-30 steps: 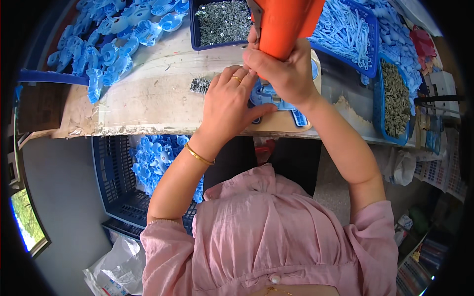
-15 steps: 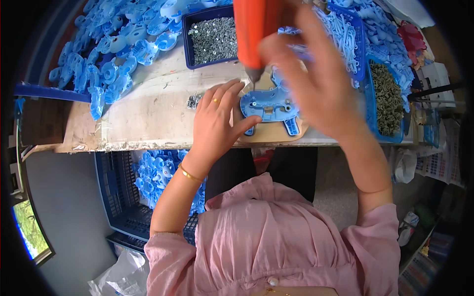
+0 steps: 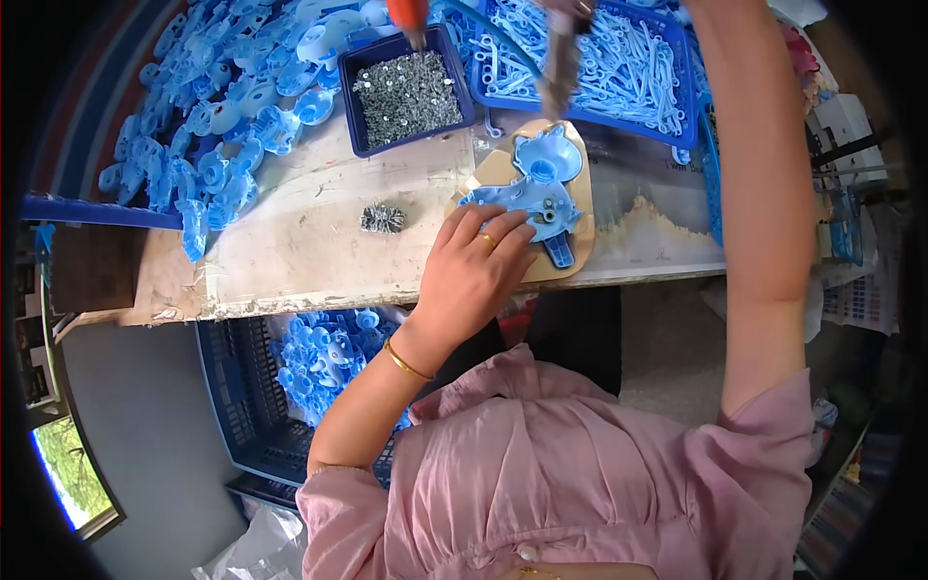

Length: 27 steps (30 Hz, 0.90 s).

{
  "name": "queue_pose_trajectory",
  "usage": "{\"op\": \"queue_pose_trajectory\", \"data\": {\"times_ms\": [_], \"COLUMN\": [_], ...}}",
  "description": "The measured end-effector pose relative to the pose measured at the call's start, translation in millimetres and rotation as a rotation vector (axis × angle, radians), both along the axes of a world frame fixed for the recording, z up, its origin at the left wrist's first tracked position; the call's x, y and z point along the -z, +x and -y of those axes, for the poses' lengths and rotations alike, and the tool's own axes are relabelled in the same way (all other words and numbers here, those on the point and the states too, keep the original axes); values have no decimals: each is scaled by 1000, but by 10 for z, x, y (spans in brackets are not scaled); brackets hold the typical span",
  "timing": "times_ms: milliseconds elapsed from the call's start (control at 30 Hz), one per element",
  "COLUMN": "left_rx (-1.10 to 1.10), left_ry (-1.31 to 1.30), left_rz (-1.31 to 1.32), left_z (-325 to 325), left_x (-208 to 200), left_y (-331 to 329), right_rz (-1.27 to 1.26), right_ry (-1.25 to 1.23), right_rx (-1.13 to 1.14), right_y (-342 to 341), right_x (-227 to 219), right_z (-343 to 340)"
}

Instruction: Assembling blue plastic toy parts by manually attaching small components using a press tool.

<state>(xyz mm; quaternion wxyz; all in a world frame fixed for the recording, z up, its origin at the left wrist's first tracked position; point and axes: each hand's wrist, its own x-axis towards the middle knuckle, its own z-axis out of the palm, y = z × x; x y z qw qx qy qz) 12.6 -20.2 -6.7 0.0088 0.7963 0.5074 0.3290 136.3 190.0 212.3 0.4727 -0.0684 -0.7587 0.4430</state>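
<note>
My left hand (image 3: 474, 271) rests on the near left side of a blue animal-shaped plastic shell half (image 3: 543, 169). Its fingers are together and bent over the shell's edge, with the thumb hidden underneath. The shell lies hollow side up on a beige fixture board (image 3: 586, 215); small round posts show inside it. My right forearm (image 3: 764, 174) stretches up past the top edge, and the hand itself is out of the picture. An orange power screwdriver (image 3: 408, 14) hangs point down over the screw tray. A blurred metal tool (image 3: 561, 63) hangs above the shell.
A dark blue tray of screws (image 3: 352, 97) and a blue basket of long plastic pieces (image 3: 692, 87) stand behind. Blue shells (image 3: 217, 116) are heaped at left. A small screw pile (image 3: 383, 219) lies on the table. Below the edge sits a dark crate (image 3: 227, 387) with blue parts.
The orange screwdriver has left the shell and moved up and left. My right hand has gone out past the top edge. My left hand has shifted right and its fingers have closed over the shell.
</note>
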Motion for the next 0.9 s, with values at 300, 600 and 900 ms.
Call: {"op": "queue_pose_trajectory", "data": {"times_ms": [300, 600, 900], "left_rx": [22, -5, 12], "left_ry": [-19, -4, 11], "left_rz": [-105, -123, -88], "left_z": [-102, -99, -104], "left_x": [97, 93, 71], "left_y": [38, 78, 142], "right_rz": [-96, -175, -284], "right_ry": [-238, -297, 28], "right_rx": [113, 4, -10], "right_y": [168, 133, 176], "right_x": [340, 734, 509], "right_z": [800, 650, 410]}}
